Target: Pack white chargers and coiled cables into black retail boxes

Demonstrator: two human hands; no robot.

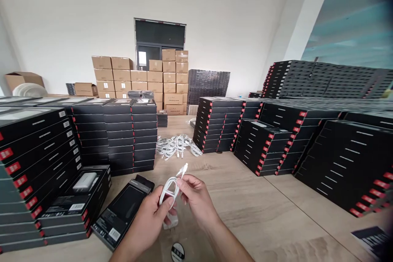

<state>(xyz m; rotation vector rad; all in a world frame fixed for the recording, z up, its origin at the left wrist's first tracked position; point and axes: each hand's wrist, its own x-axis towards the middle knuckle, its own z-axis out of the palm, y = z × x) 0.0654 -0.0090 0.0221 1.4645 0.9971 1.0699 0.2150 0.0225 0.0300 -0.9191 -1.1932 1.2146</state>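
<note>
A coiled white charging cable (pixel 168 188) is held between my two hands above the wooden table. My left hand (pixel 153 208) is closed round the lower left of the coil, thumb on top. My right hand (pixel 195 196) pinches the coil's upper right side, just below a plug end that points up. Beneath my left fingers shows a white charger (pixel 171 222) with metal prongs, partly hidden; whether the fingers touch it I cannot tell. Left of my left hand lies an open black box (pixel 123 208), a dark tray inside it. A round black-and-white sticker (pixel 177 251) is below my hands.
A pile of white cables (pixel 176 146) lies ahead on the table (pixel 245 200). Stacked black boxes stand at the left (pixel 39 151) and right (pixel 346 163). One left box stack (pixel 66 208) bears a white charger (pixel 85 181). Brown cartons (pixel 139 80) rise at the back.
</note>
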